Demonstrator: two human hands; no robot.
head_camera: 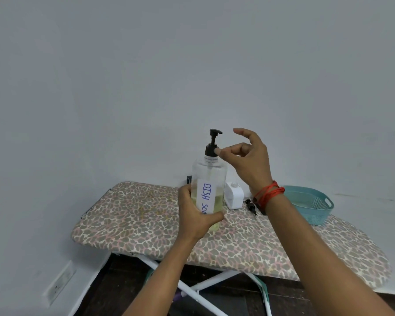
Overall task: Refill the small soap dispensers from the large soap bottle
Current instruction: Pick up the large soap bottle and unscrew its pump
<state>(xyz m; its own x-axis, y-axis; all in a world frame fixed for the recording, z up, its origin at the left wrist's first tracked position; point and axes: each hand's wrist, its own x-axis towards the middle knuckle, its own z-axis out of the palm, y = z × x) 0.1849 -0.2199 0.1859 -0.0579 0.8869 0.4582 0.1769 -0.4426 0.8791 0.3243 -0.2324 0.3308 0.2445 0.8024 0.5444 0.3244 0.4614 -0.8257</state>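
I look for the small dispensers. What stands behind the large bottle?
A white dispenser shows to the right behind the bottle, and a dark corner shows to its left. The bottle covers the rest.

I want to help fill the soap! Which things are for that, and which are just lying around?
For the job: large soap bottle, its black pump, small white dispenser.
Lying about: teal basket, wall socket.

Soft, even indoor light, moderately bright. Pale grey wall (192, 65) darkens toward corners. Weak highlights on clear plastic pump bottle (209, 172). Dark shadow beneath leopard-print ironing board (135, 220). Wide-angle bending at edges; bottom edge slightly soft.
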